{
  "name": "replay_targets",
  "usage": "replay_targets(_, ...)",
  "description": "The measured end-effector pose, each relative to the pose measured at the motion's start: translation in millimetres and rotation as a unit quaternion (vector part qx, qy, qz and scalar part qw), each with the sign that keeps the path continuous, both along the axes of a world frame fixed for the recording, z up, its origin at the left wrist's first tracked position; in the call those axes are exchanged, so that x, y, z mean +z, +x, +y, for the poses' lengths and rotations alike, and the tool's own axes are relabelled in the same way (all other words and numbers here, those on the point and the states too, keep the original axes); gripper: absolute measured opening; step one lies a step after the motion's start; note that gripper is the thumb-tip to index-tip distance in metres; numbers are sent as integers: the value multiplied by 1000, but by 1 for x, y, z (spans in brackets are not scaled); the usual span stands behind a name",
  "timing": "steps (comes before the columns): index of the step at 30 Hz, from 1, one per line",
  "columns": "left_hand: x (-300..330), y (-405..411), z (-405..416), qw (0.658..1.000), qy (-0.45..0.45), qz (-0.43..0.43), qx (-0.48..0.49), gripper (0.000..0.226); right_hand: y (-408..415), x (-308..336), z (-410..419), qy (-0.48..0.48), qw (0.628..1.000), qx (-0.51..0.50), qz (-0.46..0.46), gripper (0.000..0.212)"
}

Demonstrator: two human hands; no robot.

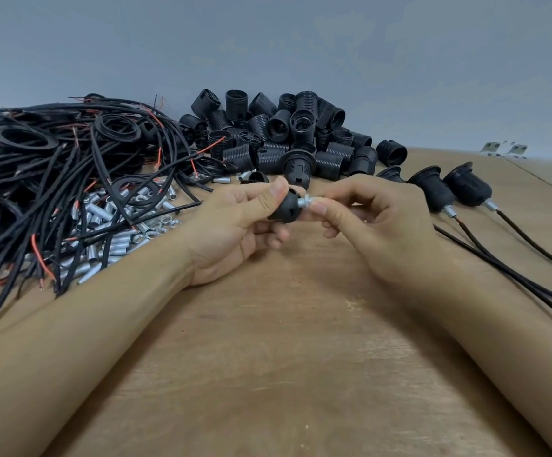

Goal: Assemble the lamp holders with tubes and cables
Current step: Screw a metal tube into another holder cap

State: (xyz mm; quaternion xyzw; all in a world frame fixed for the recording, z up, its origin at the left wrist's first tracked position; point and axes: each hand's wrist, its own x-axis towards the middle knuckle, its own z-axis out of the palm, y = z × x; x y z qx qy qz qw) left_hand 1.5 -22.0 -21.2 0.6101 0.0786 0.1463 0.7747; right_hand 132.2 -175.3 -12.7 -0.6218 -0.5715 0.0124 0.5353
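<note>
Above the middle of the table (301,341), the left hand (235,225) grips a black holder cap (288,206) steady, neck turned rightward, so the right hand (376,222) can pinch and, likely, screw in the threaded metal tube (307,203). Finished holders (432,189) lie toward the right edge, keeping them apart from loose cables (53,179) on the left.
</note>
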Motion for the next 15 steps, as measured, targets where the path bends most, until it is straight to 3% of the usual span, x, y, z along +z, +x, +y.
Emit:
replay_targets(3, 1, 0, 1, 1000, -15, 5, -12, 42, -2, 0, 0, 5, 998, -14, -58, 4)
replay_targets(10, -1, -3, 2, 999, 12, -33, -19, 39, 2, 0, 0, -36, 999, -14, -25, 12)
replay_targets(15, -2, -3, -1, 996, 49, -67, -35, 37, 1, -3, 4, -81, 994, -55, -57, 38)
